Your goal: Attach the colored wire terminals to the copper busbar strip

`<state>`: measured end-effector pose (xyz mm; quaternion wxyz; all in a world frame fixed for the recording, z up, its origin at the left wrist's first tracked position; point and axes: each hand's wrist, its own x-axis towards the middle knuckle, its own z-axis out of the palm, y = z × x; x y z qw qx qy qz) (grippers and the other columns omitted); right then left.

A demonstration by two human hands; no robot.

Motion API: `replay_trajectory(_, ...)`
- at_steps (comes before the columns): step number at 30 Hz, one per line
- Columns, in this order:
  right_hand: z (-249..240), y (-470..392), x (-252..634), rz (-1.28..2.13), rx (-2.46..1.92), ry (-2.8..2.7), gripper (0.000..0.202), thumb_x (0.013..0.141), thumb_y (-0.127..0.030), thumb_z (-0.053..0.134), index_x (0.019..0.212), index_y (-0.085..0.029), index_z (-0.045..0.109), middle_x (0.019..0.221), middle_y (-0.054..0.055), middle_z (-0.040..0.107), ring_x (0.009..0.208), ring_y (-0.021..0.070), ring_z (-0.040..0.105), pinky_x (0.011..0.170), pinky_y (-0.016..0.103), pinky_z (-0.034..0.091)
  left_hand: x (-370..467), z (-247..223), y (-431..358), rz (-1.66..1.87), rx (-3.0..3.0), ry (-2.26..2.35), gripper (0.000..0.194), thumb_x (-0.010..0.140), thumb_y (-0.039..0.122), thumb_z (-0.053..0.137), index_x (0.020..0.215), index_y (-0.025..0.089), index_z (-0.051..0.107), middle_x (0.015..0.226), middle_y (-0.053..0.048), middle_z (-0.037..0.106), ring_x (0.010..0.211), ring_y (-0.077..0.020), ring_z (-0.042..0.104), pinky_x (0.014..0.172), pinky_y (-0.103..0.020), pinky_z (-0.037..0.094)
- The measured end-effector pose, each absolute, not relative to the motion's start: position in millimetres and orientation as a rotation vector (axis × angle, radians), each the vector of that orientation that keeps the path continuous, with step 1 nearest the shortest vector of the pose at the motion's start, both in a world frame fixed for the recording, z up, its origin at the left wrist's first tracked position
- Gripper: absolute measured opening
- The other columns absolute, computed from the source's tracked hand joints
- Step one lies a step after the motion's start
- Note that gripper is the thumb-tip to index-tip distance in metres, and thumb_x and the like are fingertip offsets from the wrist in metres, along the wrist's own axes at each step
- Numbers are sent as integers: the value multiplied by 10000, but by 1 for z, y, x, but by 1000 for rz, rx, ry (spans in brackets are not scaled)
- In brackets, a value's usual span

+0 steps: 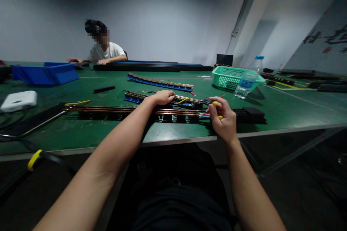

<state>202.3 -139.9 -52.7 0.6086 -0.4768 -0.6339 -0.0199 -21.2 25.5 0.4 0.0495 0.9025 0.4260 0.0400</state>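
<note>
My left hand (163,97) is closed over a short blue-and-black strip with brass-coloured bars (135,97), its fingertips partly hidden. In my right hand (224,118) are yellow-handled pliers (215,103), gripped by the handles at the strip's right end. The jaws are too small to make out, near several thin wires (204,101). A ring terminal (191,105) on a blue wire lies between the hands. Closer to me runs a long black rail with copper-coloured bars (108,110), passing under my left forearm.
Another blue strip (159,82) lies behind. A green basket (227,77) and water bottle (245,83) stand right, a blue bin (45,73) and white box (18,101) left. Across the green table (287,104) sits a person (108,52) near long dark rails (151,66).
</note>
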Motion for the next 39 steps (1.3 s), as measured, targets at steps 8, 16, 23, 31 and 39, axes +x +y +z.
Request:
replay_trajectory(8,-53,-142,202,-96,-1120,-1561,229,897,-341,650,1074,-205,705,583,-56,505,473,81,421,478,220,353,-21,0,27,106,2764,1298,463,984,323,363,1387,181,544,1429,-100,577,1251,-267,570,1037,-348,439)
replay_trajectory(16,-66,-154,197,-101,-804,-1279,447,910,-263,630,1343,-259,515,937,31,678,668,124,636,612,260,524,-23,-3,30,132,2755,1245,477,987,329,367,1400,160,532,1444,-114,559,1287,-265,543,1065,-343,416)
replay_trajectory(23,-80,-190,177,-197,-681,-1231,521,860,-221,657,1365,-267,532,935,58,694,633,145,627,576,308,546,-23,-3,31,142,2758,1230,464,982,322,377,1383,160,545,1441,-108,562,1268,-261,554,1045,-329,431)
replay_trajectory(31,-71,-219,170,-132,-642,-1150,434,882,-280,614,1315,-247,602,849,44,702,608,168,621,535,327,530,-23,-3,31,120,2759,1259,430,999,336,376,1365,197,552,1410,-80,591,1226,-239,579,1010,-309,446)
replay_trajectory(39,-101,-192,176,-27,-816,-1465,581,865,-107,615,1404,-286,490,1009,59,697,725,146,659,629,281,545,-24,-3,32,117,2768,1233,440,992,330,380,1369,187,556,1413,-83,587,1238,-247,568,1014,-307,441)
